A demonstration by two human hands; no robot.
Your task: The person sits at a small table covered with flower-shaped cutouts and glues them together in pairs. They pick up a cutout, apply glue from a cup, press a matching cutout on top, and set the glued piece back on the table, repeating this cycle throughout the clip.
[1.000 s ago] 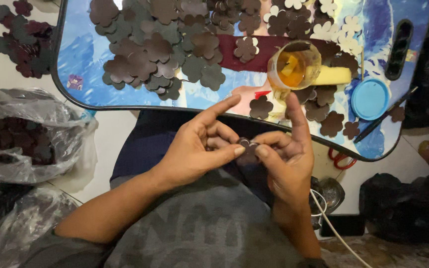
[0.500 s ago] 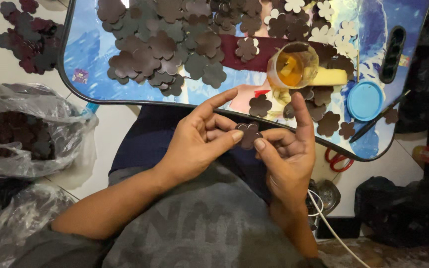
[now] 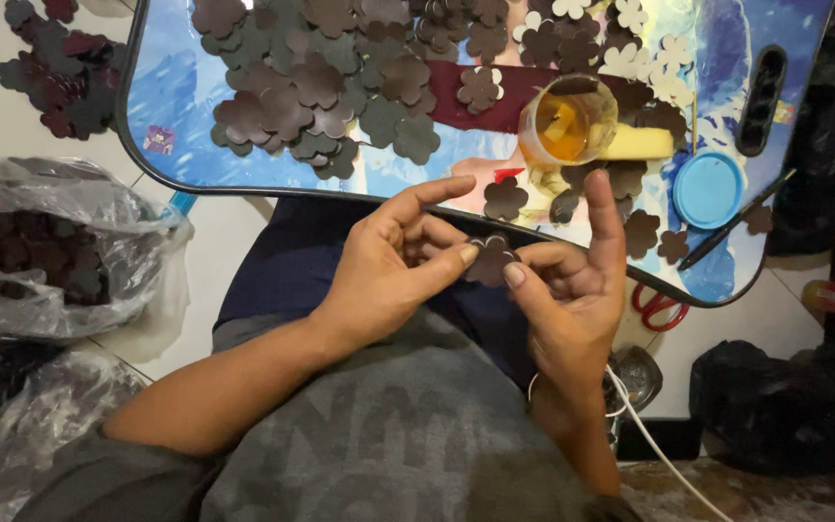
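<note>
My left hand (image 3: 388,266) and my right hand (image 3: 572,285) meet over my lap and pinch one dark brown flower-shaped cutout (image 3: 488,261) between thumbs and fingers. My left index finger points out toward the tray edge. My right index finger sticks straight up. Just beyond the hands lies a blue picture-printed lap tray (image 3: 176,97). A heap of the same brown flower cutouts (image 3: 340,77) covers its far middle. A clear cup of amber liquid (image 3: 565,124) stands on the tray past my right hand.
A round blue lid (image 3: 708,188), a yellow block (image 3: 636,143) and a thin dark stick (image 3: 734,220) sit at the tray's right end. Red scissors (image 3: 654,307) lie under its rim. A clear plastic bag of cutouts (image 3: 41,251) rests on the floor at left, loose cutouts (image 3: 50,58) beyond it.
Both hands have stayed together on the cutout and turned it slightly between the fingertips. The view shifted a little; nothing on the tray moved.
</note>
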